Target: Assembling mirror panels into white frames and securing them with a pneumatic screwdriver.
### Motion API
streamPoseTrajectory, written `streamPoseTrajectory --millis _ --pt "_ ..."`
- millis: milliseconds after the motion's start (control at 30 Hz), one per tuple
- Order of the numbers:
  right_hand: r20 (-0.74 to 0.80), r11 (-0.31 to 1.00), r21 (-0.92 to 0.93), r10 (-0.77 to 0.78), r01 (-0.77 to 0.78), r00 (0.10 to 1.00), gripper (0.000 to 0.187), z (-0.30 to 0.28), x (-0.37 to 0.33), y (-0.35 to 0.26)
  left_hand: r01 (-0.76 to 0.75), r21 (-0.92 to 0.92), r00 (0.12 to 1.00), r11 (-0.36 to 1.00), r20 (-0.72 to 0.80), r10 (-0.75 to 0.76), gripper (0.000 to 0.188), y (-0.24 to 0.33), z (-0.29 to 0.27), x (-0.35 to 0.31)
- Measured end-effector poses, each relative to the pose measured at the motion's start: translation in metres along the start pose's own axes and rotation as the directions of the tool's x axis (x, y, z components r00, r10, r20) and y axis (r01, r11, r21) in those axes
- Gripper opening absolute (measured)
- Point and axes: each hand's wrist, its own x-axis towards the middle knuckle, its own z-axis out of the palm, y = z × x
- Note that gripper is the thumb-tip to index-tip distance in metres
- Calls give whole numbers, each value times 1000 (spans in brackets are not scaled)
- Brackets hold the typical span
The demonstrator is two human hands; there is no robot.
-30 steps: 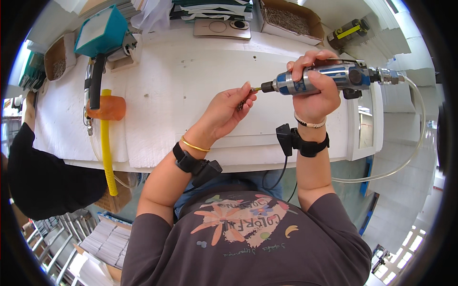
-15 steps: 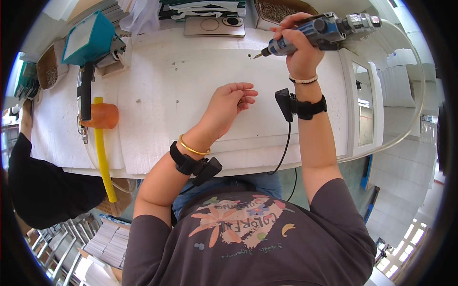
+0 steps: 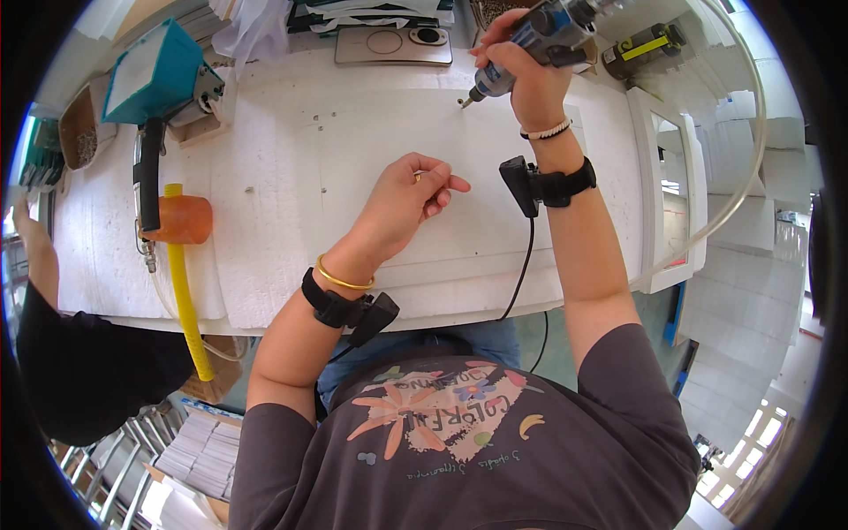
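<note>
My right hand is wrapped round a blue-and-grey air screwdriver, tilted with its bit down to the left. The bit's tip meets the white panel at a small dark spot, perhaps a screw or hole; it is too small to tell. Nearer to me, my left hand hovers over the panel with its fingers curled and the index finger partly out. Whatever those fingers may hold is hidden. Several small dark spots mark the panel's left side.
To the left lie a teal-headed tool with a black handle and an orange-headed mallet with a yellow handle. A silver phone-like device lies at the back. On the right are a white frame and a clear hose. A co-worker's arm shows far left.
My right hand and the screwdriver have shifted left, and the tool is steeper, uncovering a dark cylinder with a yellow strip behind. My left hand's fingers have curled in more.
</note>
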Motion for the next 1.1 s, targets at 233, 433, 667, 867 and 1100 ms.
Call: streamPoseTrajectory --millis 233,433,667,867,1100 --pt "66 1000 -27 5 -4 998 15 -3 4 11 -34 -6 999 999 -31 34 21 4 2 1" --pt "21 1000 -19 -23 23 1000 13 1 2 5 -81 -5 992 997 -97 80 24 6 0 3" --pt "-63 994 -108 -4 -3 998 19 0 3 1 -100 -86 984 991 -158 86 24 4 -3 7" --pt "189 993 119 -30 7 982 26 3 -20 -51 -66 -129 988 989 -147 47 26 4 3 10" --pt "-4 957 291 -7 7 1000 25 -11 -47 -72 97 -368 995 925 59 -81 26 1 17 15"
